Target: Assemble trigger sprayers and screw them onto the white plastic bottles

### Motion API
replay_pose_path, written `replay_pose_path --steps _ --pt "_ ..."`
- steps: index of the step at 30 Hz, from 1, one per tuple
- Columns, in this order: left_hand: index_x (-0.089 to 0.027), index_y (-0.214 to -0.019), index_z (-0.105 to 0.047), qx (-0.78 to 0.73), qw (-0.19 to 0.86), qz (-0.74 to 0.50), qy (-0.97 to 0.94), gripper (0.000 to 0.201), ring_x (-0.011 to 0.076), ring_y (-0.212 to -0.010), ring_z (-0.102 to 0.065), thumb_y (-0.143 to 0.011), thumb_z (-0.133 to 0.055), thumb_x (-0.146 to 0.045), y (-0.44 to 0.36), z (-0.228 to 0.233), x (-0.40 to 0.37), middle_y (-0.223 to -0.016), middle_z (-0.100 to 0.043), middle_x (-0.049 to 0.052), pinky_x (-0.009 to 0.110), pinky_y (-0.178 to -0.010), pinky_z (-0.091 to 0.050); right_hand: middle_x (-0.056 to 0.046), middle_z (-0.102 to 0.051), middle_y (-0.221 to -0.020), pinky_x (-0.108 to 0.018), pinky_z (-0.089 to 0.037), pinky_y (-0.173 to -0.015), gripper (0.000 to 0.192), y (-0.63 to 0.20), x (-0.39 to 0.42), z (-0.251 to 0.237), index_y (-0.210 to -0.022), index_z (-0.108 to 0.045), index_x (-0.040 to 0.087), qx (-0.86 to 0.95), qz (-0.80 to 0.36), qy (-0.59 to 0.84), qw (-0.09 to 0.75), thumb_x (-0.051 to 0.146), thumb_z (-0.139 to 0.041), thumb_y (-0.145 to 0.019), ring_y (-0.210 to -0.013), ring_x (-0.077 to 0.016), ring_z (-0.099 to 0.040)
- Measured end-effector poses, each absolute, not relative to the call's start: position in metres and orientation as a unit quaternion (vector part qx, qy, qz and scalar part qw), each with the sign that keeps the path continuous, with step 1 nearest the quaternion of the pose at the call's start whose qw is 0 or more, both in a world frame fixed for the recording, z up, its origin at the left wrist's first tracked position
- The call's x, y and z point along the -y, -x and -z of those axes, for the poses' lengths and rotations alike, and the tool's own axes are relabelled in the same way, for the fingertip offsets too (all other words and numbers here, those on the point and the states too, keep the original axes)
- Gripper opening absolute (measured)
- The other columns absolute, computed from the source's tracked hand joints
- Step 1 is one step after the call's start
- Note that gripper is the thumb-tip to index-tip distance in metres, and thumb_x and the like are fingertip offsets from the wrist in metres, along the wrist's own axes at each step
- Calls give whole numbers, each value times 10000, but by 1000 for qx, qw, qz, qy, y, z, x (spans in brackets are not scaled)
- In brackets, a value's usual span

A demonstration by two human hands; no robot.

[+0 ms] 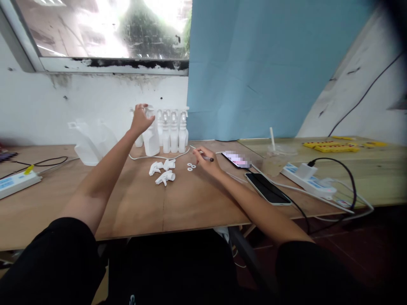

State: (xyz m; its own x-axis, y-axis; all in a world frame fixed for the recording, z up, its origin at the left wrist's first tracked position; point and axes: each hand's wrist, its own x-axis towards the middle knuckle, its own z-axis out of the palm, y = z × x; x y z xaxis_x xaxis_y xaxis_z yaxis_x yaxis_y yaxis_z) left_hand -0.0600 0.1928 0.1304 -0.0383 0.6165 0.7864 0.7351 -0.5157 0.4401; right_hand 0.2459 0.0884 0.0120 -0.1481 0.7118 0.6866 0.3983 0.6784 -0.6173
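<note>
My left hand is curled round the top of a white plastic bottle, which stands upright or nearly so on the table. The fingers partly hide the bottle's neck. Behind and beside it stands a row of white spray bottles fitted with trigger heads. My right hand grips a slim dark-ended pen above the tabletop. Close to its left lie several small white rings. Three loose white trigger spray heads rest on the wood between my two hands.
More white bottles without trigger heads stand left of my forearm. Right of my right hand are a lit phone, a dark phone and a power strip with cables. Another power strip lies far left. Yellow packets lie at the back right.
</note>
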Motion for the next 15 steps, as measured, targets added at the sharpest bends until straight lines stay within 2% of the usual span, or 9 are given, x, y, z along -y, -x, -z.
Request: replay_pose_path --steps 2,4,6,9,12,15 --pt "-144 -1203 -430 456 86 576 673 592 310 -1192 -463 -736 -748 -320 64 -139 -175 -1258 -429 170 473 -1063 -366 -2 -652 -776 -234 -427 -499 323 -244 -86 -14 -944 -640 214 728 -209 351 550 511 -519 -900 -519 -119 -617" --pt "-203 -1197 -387 423 105 612 660 649 314 -1208 -433 -713 -784 -376 64 -145 -149 -1261 -401 135 495 -1051 -375 -11 -652 -838 -218 -408 -430 376 -242 -84 -16 -954 -631 217 703 -279 328 566 571 -531 -872 -495 -105 -610" --pt "-239 -1202 -350 400 100 628 660 679 307 -1203 -426 -709 -790 -393 57 -147 -120 -1265 -377 110 499 -1012 -412 7 -614 -744 -209 -384 -392 405 -239 -82 -18 -891 -619 204 683 -339 309 569 602 -570 -836 -446 -90 -573" --pt "-255 -1206 -324 381 60 623 681 656 287 -1165 -453 -731 -764 -355 35 -139 -81 -1223 -381 84 485 -937 -469 69 -450 -551 -206 -325 -376 387 -231 -76 -23 -848 -622 187 684 -421 267 532 572 -633 -812 -372 -66 -458" --pt "-264 -1206 -328 372 -17 587 719 586 260 -1103 -502 -764 -711 -295 4 -123 -53 -1148 -412 57 458 -884 -499 99 -333 -508 -201 -259 -382 380 -220 -66 -30 -954 -643 190 670 -521 208 486 541 -662 -808 -369 -54 -337" --pt "-257 -1197 -342 376 -115 540 745 548 231 -1011 -553 -766 -681 -249 -27 -109 -37 -1049 -457 41 407 -848 -517 107 -324 -529 -188 -243 -397 454 -207 -52 -37 -1072 -607 231 634 -602 153 461 525 -729 -748 -405 -52 -276"
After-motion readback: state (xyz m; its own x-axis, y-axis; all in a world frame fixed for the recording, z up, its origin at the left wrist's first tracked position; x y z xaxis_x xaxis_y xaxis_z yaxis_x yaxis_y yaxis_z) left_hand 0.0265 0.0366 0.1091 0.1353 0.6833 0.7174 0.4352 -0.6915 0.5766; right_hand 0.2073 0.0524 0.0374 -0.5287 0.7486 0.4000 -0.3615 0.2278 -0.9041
